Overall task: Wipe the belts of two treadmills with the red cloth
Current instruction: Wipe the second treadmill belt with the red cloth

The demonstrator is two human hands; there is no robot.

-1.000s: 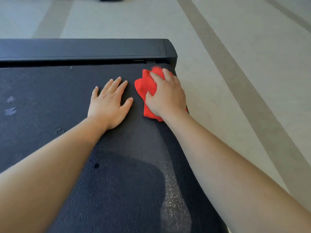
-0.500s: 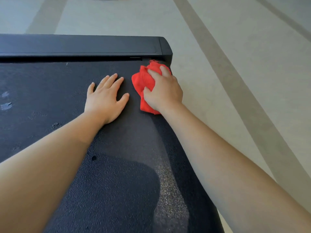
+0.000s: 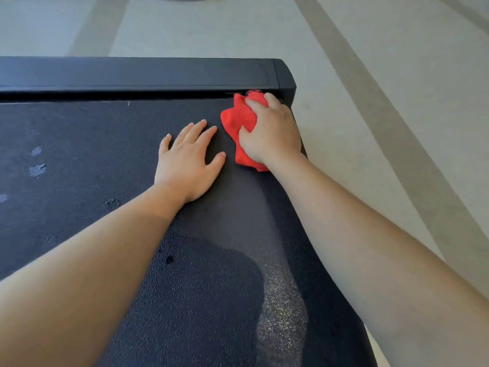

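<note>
A black textured treadmill belt (image 3: 92,144) fills most of the view. My right hand (image 3: 270,131) is closed on a bunched red cloth (image 3: 236,120) and presses it onto the belt at the far right corner, touching the black end cover (image 3: 137,75). My left hand (image 3: 188,160) lies flat on the belt just left of the cloth, fingers spread, holding nothing. Part of the cloth is hidden under my right hand.
Pale dusty smudges (image 3: 37,169) mark the belt's left side, and a small dark spot (image 3: 168,259) sits near my left forearm. Beige floor (image 3: 397,75) with darker stripes lies beyond the treadmill's right edge and far end.
My right hand has pushed the red cloth slightly farther toward the end cover at the belt's corner. My left hand stays flat in the same spot on the belt.
</note>
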